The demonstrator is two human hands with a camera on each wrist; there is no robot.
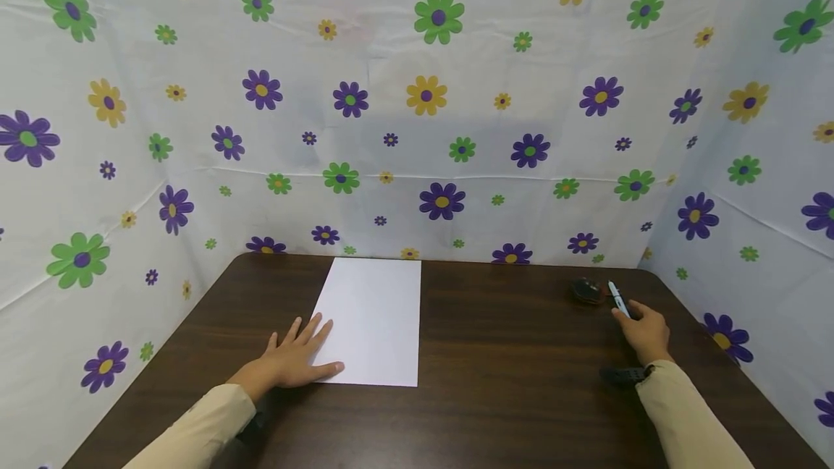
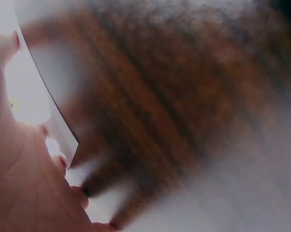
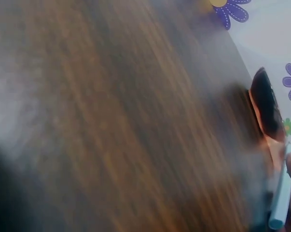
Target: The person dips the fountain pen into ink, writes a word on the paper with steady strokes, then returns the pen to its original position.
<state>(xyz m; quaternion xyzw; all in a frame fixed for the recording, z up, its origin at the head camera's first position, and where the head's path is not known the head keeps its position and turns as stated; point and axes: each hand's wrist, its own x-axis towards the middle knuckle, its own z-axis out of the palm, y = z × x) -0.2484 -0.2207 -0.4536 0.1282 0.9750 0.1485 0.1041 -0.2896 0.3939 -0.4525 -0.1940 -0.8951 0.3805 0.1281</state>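
A blank white sheet of paper [image 1: 376,320] lies on the dark wooden table, left of the middle. My left hand [image 1: 292,362] rests with spread fingers over the sheet's lower left edge. The left wrist view shows the palm [image 2: 20,179] and a corner of the paper [image 2: 64,137]. Over on the right, my right hand [image 1: 647,331] pinches a light blue pen [image 1: 619,298] between thumb and fingers. Just left of the pen's far end sits a black computer mouse [image 1: 587,291]. In the right wrist view the pen [image 3: 282,200] shows beside the thumb, near the mouse [image 3: 266,104].
The brown table [image 1: 508,353] ends at the back against a white cloth [image 1: 391,42] printed with flowers. Cloth also hangs along the left and right sides. A dark wrist strap [image 1: 622,377] shows by the right sleeve.
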